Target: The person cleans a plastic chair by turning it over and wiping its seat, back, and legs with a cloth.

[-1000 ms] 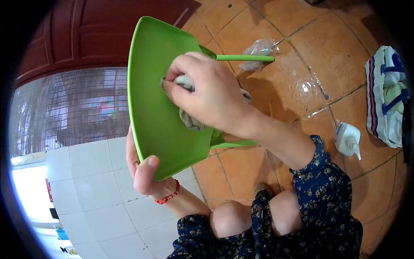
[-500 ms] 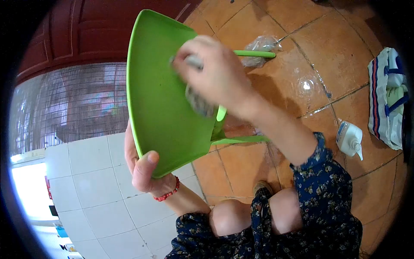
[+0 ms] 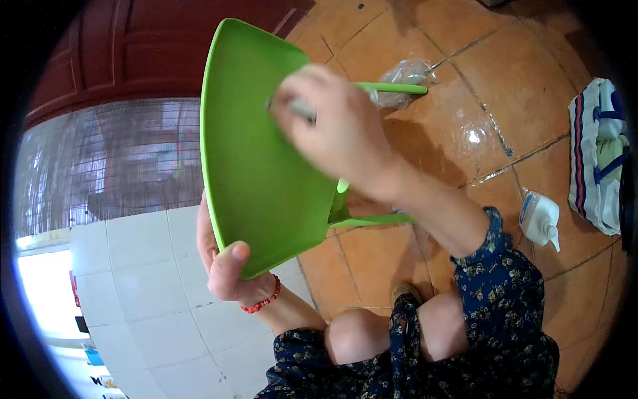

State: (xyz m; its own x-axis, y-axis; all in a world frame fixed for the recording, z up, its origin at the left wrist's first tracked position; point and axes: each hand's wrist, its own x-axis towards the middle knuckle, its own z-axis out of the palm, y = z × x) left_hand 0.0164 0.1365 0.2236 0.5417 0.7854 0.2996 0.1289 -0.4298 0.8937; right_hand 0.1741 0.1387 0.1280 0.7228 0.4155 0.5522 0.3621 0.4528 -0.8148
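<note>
A green plastic chair (image 3: 256, 179) is held up tilted, its broad panel facing me and its legs pointing right. My left hand (image 3: 229, 263) is closed around the panel's lower left edge, thumb in front and fingers behind. Against the upper right part of the panel, my right hand (image 3: 339, 126) is closed and blurred by motion. A small greyish cloth (image 3: 304, 110) shows between its fingers; the hand hides most of it.
A clear plastic bag (image 3: 405, 72) lies on the wet tiled floor (image 3: 438, 139) beyond a chair leg. To the right are a white pump bottle (image 3: 539, 218) and a striped bag (image 3: 579, 156) holding bottles. White wall tiles (image 3: 153, 286) fill the lower left.
My right hand has shifted slightly right and down over the panel. The part of the cloth hanging below it has gone out of sight. The chair and left hand moved slightly right.
</note>
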